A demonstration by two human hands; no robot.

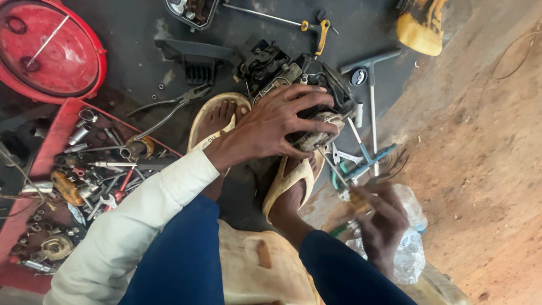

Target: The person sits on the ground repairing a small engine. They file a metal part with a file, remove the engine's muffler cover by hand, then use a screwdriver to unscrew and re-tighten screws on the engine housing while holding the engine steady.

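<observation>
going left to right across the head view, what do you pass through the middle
red tool tray → pliers → left hand on the black engine part → T-handle wrench → bare dirt ground

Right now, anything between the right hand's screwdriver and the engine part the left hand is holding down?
Nothing visible. The left hand lies flat on the engine part. The right hand, blurred, holds the screwdriver, whose shaft runs unobstructed up to the part's lower right edge.
</observation>
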